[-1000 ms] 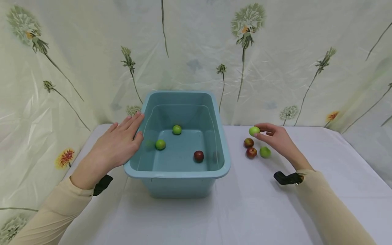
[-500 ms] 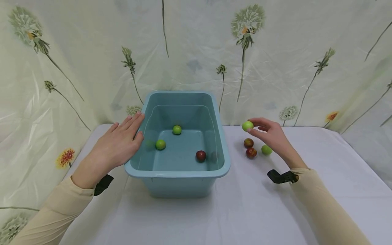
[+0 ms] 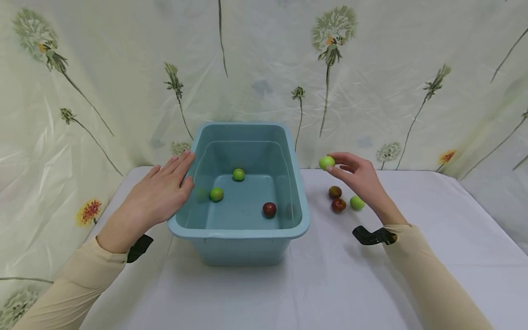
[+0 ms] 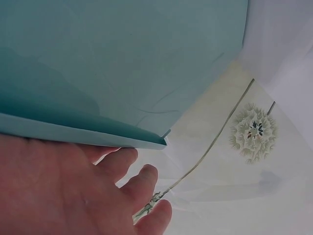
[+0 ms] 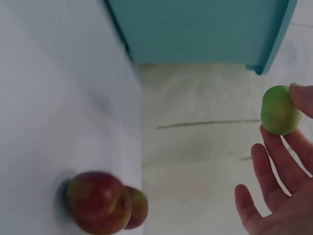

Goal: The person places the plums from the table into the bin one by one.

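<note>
My right hand [image 3: 358,176] pinches a small green plum [image 3: 327,162] between thumb and fingertips, raised above the table to the right of a blue plastic tub [image 3: 239,233]. In the right wrist view the green plum [image 5: 280,110] shows its groove, and the other fingers spread away from it. My left hand [image 3: 158,195] rests on the tub's left rim with fingers straight. Inside the tub lie two green plums, one farther back [image 3: 238,174] and one nearer the left [image 3: 216,194], plus a dark red plum [image 3: 269,210] at the right.
Below my right hand, a reddish-brown plum [image 3: 335,192], a red plum [image 3: 338,206] and a green plum [image 3: 357,203] sit close together on the white-covered table [image 3: 321,284]. A flower-printed sheet [image 3: 264,59] hangs behind the table.
My right hand has risen and moved left toward the tub with the green plum. The red plum in the tub and the green one on the table have shifted slightly. My left hand stays put.
</note>
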`<act>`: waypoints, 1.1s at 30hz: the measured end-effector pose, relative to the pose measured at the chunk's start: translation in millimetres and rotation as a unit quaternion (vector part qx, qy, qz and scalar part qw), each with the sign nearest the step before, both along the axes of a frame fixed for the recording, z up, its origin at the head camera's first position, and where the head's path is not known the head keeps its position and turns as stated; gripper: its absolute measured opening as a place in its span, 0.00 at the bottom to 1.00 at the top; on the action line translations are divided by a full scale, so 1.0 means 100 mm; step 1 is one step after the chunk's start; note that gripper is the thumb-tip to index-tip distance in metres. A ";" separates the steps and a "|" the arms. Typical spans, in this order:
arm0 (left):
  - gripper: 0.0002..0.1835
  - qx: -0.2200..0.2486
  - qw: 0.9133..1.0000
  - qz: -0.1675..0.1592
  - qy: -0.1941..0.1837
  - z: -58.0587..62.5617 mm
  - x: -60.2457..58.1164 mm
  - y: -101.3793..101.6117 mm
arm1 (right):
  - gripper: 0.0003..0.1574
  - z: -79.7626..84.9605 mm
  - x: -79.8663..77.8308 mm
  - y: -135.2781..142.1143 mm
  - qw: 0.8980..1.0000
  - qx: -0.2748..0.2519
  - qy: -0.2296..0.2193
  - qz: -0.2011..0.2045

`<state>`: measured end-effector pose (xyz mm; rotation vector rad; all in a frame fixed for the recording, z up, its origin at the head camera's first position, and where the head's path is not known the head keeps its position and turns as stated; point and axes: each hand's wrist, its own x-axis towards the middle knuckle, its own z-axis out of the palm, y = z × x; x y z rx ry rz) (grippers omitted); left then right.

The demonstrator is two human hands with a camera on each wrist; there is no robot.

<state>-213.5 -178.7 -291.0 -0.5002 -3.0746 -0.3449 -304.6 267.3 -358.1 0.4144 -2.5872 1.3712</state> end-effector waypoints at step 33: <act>0.32 0.009 1.000 0.006 -0.005 0.01 0.00 0.01 | 0.25 0.56 0.00 -0.65 0.989 -0.100 0.061 0.088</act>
